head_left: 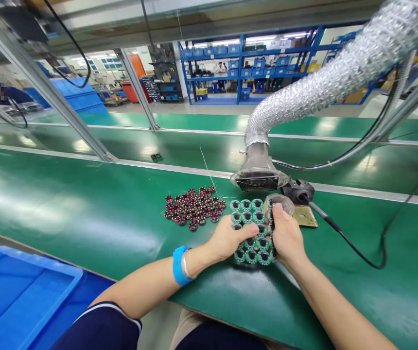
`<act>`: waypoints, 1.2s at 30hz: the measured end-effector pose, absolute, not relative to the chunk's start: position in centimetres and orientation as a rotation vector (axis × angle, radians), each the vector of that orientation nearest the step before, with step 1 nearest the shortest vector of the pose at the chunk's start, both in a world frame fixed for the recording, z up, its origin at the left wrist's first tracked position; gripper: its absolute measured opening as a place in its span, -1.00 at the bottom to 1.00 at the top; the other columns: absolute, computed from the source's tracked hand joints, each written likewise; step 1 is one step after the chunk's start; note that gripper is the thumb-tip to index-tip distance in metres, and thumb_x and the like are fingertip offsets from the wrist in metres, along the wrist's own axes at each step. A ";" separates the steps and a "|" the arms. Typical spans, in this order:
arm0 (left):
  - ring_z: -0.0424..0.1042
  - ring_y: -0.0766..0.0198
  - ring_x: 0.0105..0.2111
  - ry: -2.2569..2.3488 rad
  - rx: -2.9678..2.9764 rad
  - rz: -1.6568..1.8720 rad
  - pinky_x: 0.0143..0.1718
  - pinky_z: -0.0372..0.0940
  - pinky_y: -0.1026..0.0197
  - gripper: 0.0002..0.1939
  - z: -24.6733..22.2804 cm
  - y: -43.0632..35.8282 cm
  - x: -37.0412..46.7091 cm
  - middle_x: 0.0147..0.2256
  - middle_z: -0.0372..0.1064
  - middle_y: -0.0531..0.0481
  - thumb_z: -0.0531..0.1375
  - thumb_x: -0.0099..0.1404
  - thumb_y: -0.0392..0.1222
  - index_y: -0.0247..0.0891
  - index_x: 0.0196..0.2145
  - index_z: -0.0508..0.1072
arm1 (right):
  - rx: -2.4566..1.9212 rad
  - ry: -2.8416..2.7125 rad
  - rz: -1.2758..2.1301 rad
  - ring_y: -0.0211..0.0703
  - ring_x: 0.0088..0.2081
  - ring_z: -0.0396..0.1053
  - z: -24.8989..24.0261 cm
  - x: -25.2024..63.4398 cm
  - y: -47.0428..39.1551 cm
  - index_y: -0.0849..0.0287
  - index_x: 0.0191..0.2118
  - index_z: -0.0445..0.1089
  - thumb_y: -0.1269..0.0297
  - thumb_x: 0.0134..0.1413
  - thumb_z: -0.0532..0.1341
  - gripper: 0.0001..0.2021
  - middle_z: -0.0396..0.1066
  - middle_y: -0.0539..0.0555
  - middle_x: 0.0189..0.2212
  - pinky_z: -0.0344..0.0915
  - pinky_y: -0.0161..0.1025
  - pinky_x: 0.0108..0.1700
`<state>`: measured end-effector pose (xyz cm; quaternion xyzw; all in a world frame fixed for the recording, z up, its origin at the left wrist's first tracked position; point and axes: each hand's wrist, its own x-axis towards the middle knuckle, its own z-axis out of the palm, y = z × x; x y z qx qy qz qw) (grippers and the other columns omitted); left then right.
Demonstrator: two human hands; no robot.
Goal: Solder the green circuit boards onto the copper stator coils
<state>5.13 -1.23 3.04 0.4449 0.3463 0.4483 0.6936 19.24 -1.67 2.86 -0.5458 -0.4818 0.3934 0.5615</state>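
Note:
A panel of small round green circuit boards [252, 256] with black centres is held between both hands over the near side of the green bench. My left hand [227, 239] grips its left side, the thumb lying across the front face. Closed on the right edge is my right hand [287, 236], thumb upward; its other fingers are hidden behind. Left of the panel lies a loose pile of small red-and-black wound coils [194, 206]. Just beyond my right thumb is a round, clear-looking item [284, 201], partly covered, whose kind I cannot make out.
A fume extractor hood [256, 172] hangs from a silver duct [304, 95] behind the panel. Right of it, a soldering iron [322, 215] rests in its holder [298, 188], its cable trailing right. A blue bin [74, 277] stands lower left. A person [8, 95] is far left.

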 end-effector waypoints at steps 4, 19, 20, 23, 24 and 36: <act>0.34 0.37 -0.50 0.882 0.939 1.028 -0.34 0.31 0.26 -0.49 3.1 -0.2 4.2 -0.51 0.42 0.08 0.51 -0.14 0.12 -0.35 -0.46 0.47 | -1.304 -1.065 0.922 -0.36 -0.58 0.02 2.0 19.8 -1.0 0.12 -0.52 0.13 -0.37 0.03 0.14 -0.42 0.08 -0.11 -0.63 0.05 -0.34 -0.55; 0.25 0.32 -0.40 0.895 1.239 0.982 -0.27 0.22 0.25 -0.36 2.0 -1.0 4.1 -0.44 0.36 0.03 0.27 0.09 0.39 -0.36 -0.38 0.44 | -1.299 -1.124 1.036 -0.23 -0.43 0.26 1.6 17.8 -1.2 0.20 -0.47 0.38 -0.29 -0.08 0.26 -0.46 0.37 0.02 -0.52 0.28 -0.25 -0.35; 0.23 0.33 -0.41 0.883 1.221 0.988 -0.29 0.21 0.25 -0.36 1.9 -1.0 4.1 -0.46 0.33 0.04 0.27 0.08 0.40 -0.36 -0.41 0.42 | -1.287 -1.121 1.053 -0.22 -0.45 0.26 1.6 17.7 -1.3 0.20 -0.48 0.38 -0.28 -0.09 0.27 -0.47 0.38 0.02 -0.53 0.28 -0.24 -0.36; 0.22 0.32 -0.43 0.850 1.177 0.972 -0.32 0.20 0.26 -0.34 1.9 -1.1 3.9 -0.47 0.32 0.02 0.31 0.02 0.41 -0.36 -0.42 0.43 | -1.264 -1.088 1.073 -0.24 -0.50 0.22 1.4 17.6 -1.9 0.18 -0.49 0.36 -0.27 -0.09 0.28 -0.48 0.34 0.01 -0.58 0.25 -0.25 -0.42; 0.22 0.32 -0.43 0.845 1.172 0.961 -0.32 0.20 0.26 -0.33 1.9 -1.1 4.0 -0.47 0.33 0.02 0.32 0.00 0.41 -0.37 -0.42 0.44 | -1.260 -1.074 1.074 -0.25 -0.51 0.20 1.3 17.7 -2.0 0.17 -0.50 0.34 -0.28 -0.09 0.27 -0.48 0.32 0.00 -0.59 0.24 -0.26 -0.44; 0.10 0.43 -0.54 0.782 1.459 0.456 -0.49 0.02 0.34 -0.44 4.3 1.8 0.1 -0.56 0.18 0.13 0.29 0.12 0.30 -0.34 -0.46 0.36 | -1.420 -1.336 1.132 -0.27 -0.57 0.15 1.4 19.1 -2.1 0.16 -0.54 0.33 -0.31 -0.01 0.18 -0.45 0.26 -0.02 -0.63 0.13 -0.29 -0.50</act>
